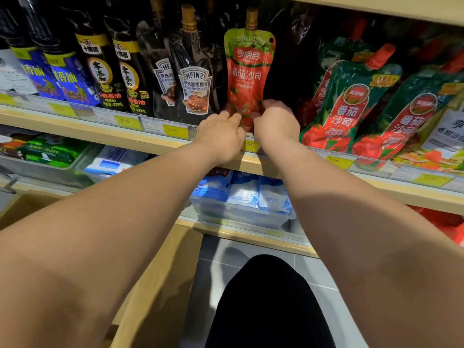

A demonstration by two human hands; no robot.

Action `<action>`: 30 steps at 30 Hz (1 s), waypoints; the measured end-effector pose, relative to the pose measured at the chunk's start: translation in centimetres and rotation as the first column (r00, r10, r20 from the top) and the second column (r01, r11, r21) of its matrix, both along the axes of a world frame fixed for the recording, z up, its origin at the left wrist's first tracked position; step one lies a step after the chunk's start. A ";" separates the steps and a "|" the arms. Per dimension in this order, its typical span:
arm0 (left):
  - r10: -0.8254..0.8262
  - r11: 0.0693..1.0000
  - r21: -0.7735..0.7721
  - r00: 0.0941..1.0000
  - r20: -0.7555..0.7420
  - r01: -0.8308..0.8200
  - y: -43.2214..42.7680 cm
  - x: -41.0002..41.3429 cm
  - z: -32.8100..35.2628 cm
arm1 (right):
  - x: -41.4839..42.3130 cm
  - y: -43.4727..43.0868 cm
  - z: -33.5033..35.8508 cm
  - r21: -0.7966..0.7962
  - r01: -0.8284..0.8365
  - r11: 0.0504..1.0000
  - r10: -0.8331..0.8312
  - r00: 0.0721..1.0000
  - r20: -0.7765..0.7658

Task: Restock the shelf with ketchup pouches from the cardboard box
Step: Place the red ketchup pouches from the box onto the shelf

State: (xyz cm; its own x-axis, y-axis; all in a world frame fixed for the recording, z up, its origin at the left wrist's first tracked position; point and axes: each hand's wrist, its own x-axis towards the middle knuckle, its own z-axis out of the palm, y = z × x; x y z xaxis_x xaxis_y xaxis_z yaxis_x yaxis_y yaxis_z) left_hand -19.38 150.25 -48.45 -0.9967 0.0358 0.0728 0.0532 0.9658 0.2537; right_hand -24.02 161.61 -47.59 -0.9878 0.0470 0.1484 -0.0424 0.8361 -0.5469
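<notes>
A red and green ketchup pouch [248,71] with a gold cap stands upright at the front of the wooden shelf [140,143], in a dark gap between other pouches. My left hand [221,136] grips its bottom left corner. My right hand [275,121] grips its bottom right corner. Both sets of fingers are curled around the pouch's base, which they partly hide. The cardboard box [160,285] sits low on the left below my arms; its inside is hidden.
Heinz black pepper sauce pouches [194,79] stand just left of the ketchup pouch, with dark bottles [100,64] further left. Green and red ketchup pouches [351,104] lean at the right. White and blue bags [246,194] fill the shelf below. Yellow price tags line the edge.
</notes>
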 end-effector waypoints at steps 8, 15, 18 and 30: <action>-0.002 0.981 0.187 0.969 -0.246 0.049 -2.7 5.5 -0.2 | 6.2 -0.2 -1.1 -0.033 -0.121 0.992 0.104 0.941 -0.321; 0.214 0.964 0.184 0.972 -0.099 -0.193 -10.7 14.1 -4.9 | 14.3 -6.2 -6.7 -0.081 -0.415 0.906 0.387 0.891 -0.235; 0.322 0.932 0.169 0.947 0.009 -0.319 -14.7 16.9 -7.9 | 16.8 -10.4 -9.9 -0.131 -0.538 0.833 0.517 0.841 -0.162; 0.572 0.776 0.062 0.741 0.350 -0.628 -30.4 26.3 -20.7 | 22.6 -28.0 -24.7 -0.294 -0.537 0.791 0.593 0.552 0.586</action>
